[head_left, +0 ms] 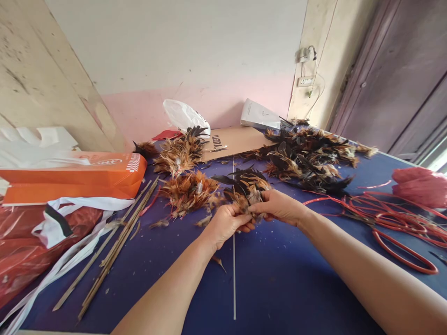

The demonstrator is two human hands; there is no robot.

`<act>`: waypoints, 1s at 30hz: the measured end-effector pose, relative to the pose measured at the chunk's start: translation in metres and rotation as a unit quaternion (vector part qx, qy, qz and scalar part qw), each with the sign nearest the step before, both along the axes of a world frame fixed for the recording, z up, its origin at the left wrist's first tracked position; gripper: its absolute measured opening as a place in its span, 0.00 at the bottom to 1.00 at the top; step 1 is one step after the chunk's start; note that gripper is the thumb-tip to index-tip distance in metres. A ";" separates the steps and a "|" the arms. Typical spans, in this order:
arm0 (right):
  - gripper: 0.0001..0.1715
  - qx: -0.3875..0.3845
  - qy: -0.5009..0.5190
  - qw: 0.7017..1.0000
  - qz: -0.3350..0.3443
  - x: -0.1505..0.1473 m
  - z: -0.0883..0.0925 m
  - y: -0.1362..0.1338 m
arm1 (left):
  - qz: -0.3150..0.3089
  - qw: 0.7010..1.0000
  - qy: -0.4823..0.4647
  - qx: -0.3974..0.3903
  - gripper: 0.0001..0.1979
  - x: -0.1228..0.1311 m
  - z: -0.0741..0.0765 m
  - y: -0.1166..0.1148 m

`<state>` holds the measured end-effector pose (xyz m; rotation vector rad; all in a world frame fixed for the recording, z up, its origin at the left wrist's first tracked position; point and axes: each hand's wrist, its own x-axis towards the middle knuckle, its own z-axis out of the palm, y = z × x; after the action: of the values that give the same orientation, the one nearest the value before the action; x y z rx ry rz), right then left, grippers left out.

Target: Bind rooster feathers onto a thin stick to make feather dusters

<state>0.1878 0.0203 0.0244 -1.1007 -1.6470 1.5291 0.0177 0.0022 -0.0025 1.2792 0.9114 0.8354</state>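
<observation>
A bunch of dark and brown feathers (248, 184) is held between my two hands over the blue table. My left hand (226, 223) pinches its lower end from the left. From the right, my right hand (277, 206) grips the same bunch, its fingertips close to the left thumb. The feather tips fan away from me, and the fingers partly cover the base. Just left of the hands lies a reddish-brown feather bundle (188, 191), with a lighter feather bundle (179, 156) behind it. A few loose feathers (219, 264) lie near my left wrist.
A large feather pile (307, 153) spreads at the back right. Red plastic twine (384, 214) and red-handled scissors (405, 258) lie right. Thin sticks (117, 249), an orange bag (77, 184) and white straps are left. A flat cardboard piece (237, 141) lies near the wall.
</observation>
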 end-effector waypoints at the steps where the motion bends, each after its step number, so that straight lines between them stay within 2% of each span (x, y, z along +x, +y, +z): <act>1: 0.11 0.027 -0.019 0.999 -0.004 -0.002 0.000 -0.001 | -0.001 1.000 0.014 0.015 0.10 0.001 0.000 0.000; 4: 0.09 0.071 -0.056 0.996 -0.011 -0.005 0.002 -0.004 | -0.004 0.997 0.049 0.056 0.11 0.002 -0.001 -0.001; 10: 0.09 0.112 -0.135 0.983 -0.059 -0.011 0.005 -0.010 | -0.028 0.991 0.083 0.101 0.11 0.002 -0.005 0.000; 16: 0.08 0.153 -0.171 0.969 -0.089 -0.016 0.002 -0.012 | -0.017 0.992 0.093 0.088 0.08 0.004 -0.006 0.000; 24: 0.08 0.072 -0.024 0.992 -0.099 -0.008 -0.002 -0.003 | 0.028 0.999 0.018 -0.014 0.12 0.000 0.005 -0.001; 30: 0.08 0.058 -0.015 0.995 -0.080 -0.008 -0.002 -0.004 | 0.032 0.999 0.033 0.009 0.11 -0.001 0.006 -0.001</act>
<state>0.1793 0.0162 0.0229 -1.1670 -1.6045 1.3045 0.0171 0.0015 0.0036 1.3049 1.0047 0.8570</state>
